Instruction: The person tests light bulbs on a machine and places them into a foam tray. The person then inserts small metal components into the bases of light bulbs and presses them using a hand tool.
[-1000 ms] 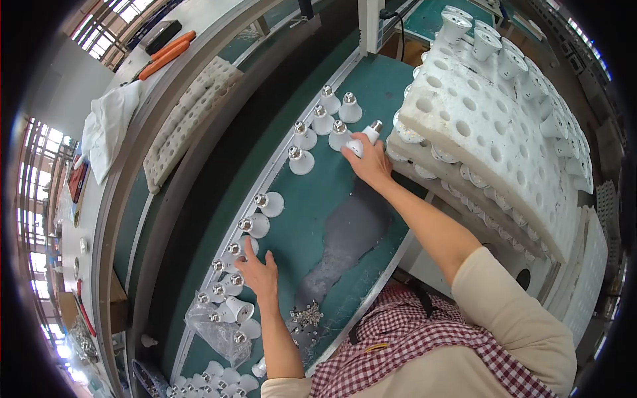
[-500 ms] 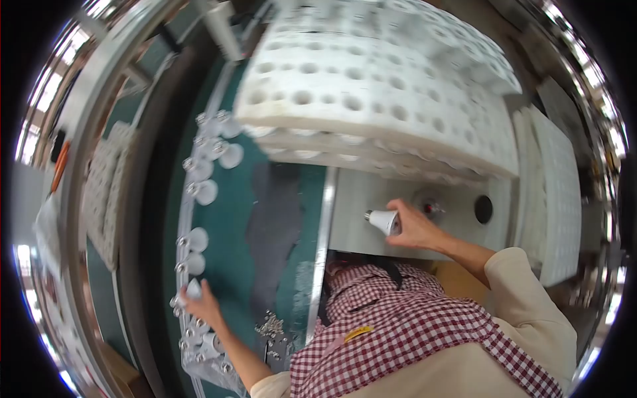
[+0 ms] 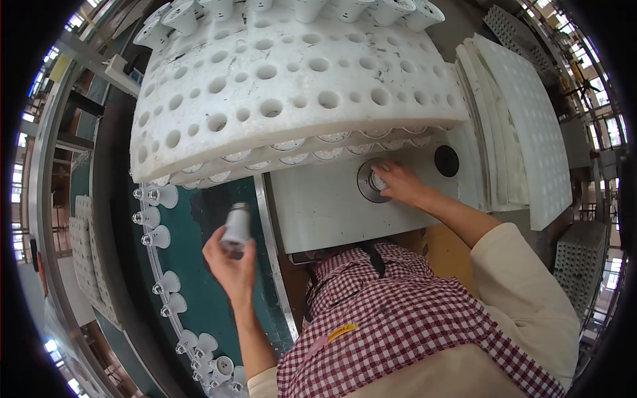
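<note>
My left hand (image 3: 232, 268) is closed round a white light bulb (image 3: 237, 227), held above the green bench with its metal screw base up. The bulb is slightly blurred. My right hand (image 3: 400, 184) has its fingers closed on another light bulb (image 3: 378, 181), which sits in a round dark-rimmed fixture (image 3: 364, 192) on the pale grey panel. Most of this second bulb is hidden by the fixture and my fingers. Several more white bulbs (image 3: 156, 237) lie in a row along the left edge of the bench.
A white foam tray (image 3: 298, 79) full of holes stands in front, with bulbs in its top and bulb faces beneath it. Further foam slabs (image 3: 531, 139) lean at the right. A round black disc (image 3: 446, 161) is on the grey panel (image 3: 318, 215). The green bench (image 3: 199, 278) runs along the left.
My left hand has lifted a bulb from the row and brought it up and right. My right hand has moved its bulb to the round fixture. The camera view has shifted.
</note>
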The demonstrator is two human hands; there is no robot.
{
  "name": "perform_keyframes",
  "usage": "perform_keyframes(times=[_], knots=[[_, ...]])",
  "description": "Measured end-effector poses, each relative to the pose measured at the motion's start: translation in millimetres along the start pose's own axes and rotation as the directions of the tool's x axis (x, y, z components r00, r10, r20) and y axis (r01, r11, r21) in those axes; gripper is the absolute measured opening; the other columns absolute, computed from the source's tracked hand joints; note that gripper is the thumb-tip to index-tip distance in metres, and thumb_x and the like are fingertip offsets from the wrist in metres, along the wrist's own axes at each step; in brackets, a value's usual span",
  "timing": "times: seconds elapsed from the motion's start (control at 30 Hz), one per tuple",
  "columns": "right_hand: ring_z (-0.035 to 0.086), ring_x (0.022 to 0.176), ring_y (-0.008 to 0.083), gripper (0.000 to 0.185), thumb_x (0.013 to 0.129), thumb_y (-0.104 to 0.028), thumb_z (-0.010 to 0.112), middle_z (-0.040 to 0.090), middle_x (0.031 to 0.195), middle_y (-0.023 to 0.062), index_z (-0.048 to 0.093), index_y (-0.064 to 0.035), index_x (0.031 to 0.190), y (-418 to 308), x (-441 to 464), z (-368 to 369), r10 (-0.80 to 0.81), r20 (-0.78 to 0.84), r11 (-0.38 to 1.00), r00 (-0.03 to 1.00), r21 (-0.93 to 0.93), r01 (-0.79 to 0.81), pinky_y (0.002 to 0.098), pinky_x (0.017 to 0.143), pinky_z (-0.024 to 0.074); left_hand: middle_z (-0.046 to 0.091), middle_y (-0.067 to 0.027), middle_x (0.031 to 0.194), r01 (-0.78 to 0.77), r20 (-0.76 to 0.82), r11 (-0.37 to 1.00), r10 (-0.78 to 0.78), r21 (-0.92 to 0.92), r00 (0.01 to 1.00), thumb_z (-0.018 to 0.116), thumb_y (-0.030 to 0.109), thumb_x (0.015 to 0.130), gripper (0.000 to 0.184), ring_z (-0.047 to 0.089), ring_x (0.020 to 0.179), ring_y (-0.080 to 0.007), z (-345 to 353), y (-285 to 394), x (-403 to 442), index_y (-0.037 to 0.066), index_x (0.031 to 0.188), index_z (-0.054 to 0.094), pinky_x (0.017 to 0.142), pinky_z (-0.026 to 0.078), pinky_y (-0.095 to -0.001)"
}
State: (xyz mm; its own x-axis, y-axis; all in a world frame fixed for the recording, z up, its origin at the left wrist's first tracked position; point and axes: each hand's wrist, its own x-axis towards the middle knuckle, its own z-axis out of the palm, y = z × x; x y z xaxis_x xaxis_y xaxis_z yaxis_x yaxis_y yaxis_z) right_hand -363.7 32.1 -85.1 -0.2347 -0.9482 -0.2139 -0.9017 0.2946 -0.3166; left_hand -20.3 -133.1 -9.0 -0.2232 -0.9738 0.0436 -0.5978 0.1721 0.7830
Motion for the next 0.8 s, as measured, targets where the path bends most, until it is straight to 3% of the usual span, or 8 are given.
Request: perform_keyframes(times=[0.07, 0.13, 0.23, 0.53, 0.6, 0.67, 0.7, 0.8], knots=[[0.056, 0.095, 0.0396, 0.065, 0.061, -0.018, 0.075, 0.048, 0.116, 0.024, 0.049, -0.0035, 0.119, 0, 2, 1, -0.015, 0.03, 1.0, 0.999, -0.019, 0.016, 0.0428, 0.082, 0.0477, 0.046, -0.0113, 0.108, -0.079, 0.112, 0.993, 0.069, 0.087, 0.991, 0.07, 0.008, 0.063, 0.049, 0.052, 0.095, -0.0222, 19, 16, -5, 0.01, 0.11, 0.056, 0.071, 0.051, -0.0305], [0.056, 0.093, 0.0396, 0.066, 0.061, -0.018, 0.075, 0.048, 0.116, 0.024, 0.049, -0.0032, 0.119, 5, 2, -1, -0.042, 0.024, 0.999, 0.999, -0.03, 0.043, 0.0429, 0.08, 0.0484, 0.046, -0.0121, 0.109, -0.159, 0.218, 0.987, 0.15, 0.024, 0.964, 0.071, 0.009, 0.062, 0.051, 0.053, 0.094, -0.0233, 41, 21, -13, 0.009, 0.111, 0.055, 0.071, 0.052, -0.0323], [0.057, 0.09, 0.0396, 0.066, 0.062, -0.02, 0.076, 0.048, 0.114, 0.0242, 0.048, -0.003, 0.119, 6, 0, 5, -0.074, -0.01, 0.996, 0.997, -0.053, 0.074, 0.043, 0.078, 0.0491, 0.047, -0.0133, 0.108, -0.097, 0.349, 0.994, 0.11, -0.056, 0.931, 0.072, 0.011, 0.062, 0.051, 0.055, 0.093, -0.0253, 66, 32, -22, 0.007, 0.11, 0.055, 0.072, 0.052, -0.0336], [0.057, 0.089, 0.0402, 0.06, 0.064, -0.018, 0.072, 0.051, 0.11, 0.0242, 0.049, -0.0014, 0.117, 2, 1, 0, -0.038, 0.008, 0.998, 0.999, -0.058, 0.038, 0.0446, 0.078, 0.0479, 0.051, -0.02, 0.105, -0.265, 0.516, 0.961, 0.265, -0.076, 0.814, 0.072, 0.015, 0.06, 0.054, 0.054, 0.094, -0.0358, 128, 66, -36, 0.006, 0.11, 0.054, 0.081, 0.046, -0.0406], [0.056, 0.091, 0.0397, 0.058, 0.065, -0.017, 0.071, 0.053, 0.108, 0.0239, 0.05, -0.0007, 0.116, -3, -2, -24, -0.008, 0.045, 0.998, 0.999, -0.054, 0.01, 0.044, 0.08, 0.0474, 0.049, -0.0215, 0.107, -0.386, 0.536, 0.904, 0.421, -0.182, 0.732, 0.071, 0.013, 0.059, 0.056, 0.052, 0.097, -0.0377, 158, 69, -33, 0.007, 0.111, 0.053, 0.083, 0.045, -0.0424], [0.056, 0.095, 0.0366, 0.056, 0.063, -0.017, 0.07, 0.055, 0.106, 0.0226, 0.052, 0.0007, 0.112, -7, -17, -44, 0.081, -0.246, 0.972, 0.966, 0.236, -0.021, 0.0409, 0.082, 0.0465, 0.048, -0.0227, 0.108, -0.51, 0.538, 0.843, 0.513, -0.169, 0.669, 0.07, 0.011, 0.06, 0.054, 0.05, 0.098, -0.039, 185, 77, -29, 0.007, 0.111, 0.053, 0.083, 0.045, -0.0434], [0.056, 0.095, 0.0366, 0.056, 0.063, -0.017, 0.07, 0.055, 0.106, 0.0226, 0.052, 0.0007, 0.112, -9, -25, -55, 0.091, -0.252, 0.97, 0.964, 0.24, -0.029, 0.0409, 0.082, 0.0465, 0.047, -0.0238, 0.11, -0.621, 0.533, 0.768, 0.594, -0.153, 0.603, 0.069, 0.009, 0.06, 0.053, 0.049, 0.1, -0.0403, 197, 81, -27, 0.008, 0.111, 0.053, 0.084, 0.044, -0.0445], [0.056, 0.096, 0.0337, 0.056, 0.061, -0.018, 0.072, 0.056, 0.107, 0.0207, 0.053, -0.0001, 0.11, -5, -54, -78, 0.179, -0.369, 0.932, 0.912, 0.362, -0.037, 0.0378, 0.083, 0.0462, 0.046, -0.0254, 0.111, -0.726, 0.662, 0.683, 0.58, -0.077, 0.475, 0.067, 0.007, 0.062, 0.05, 0.047, 0.102, -0.0433, 231, 86, -22, 0.008, 0.109, 0.052, 0.084, 0.045, -0.0455]])
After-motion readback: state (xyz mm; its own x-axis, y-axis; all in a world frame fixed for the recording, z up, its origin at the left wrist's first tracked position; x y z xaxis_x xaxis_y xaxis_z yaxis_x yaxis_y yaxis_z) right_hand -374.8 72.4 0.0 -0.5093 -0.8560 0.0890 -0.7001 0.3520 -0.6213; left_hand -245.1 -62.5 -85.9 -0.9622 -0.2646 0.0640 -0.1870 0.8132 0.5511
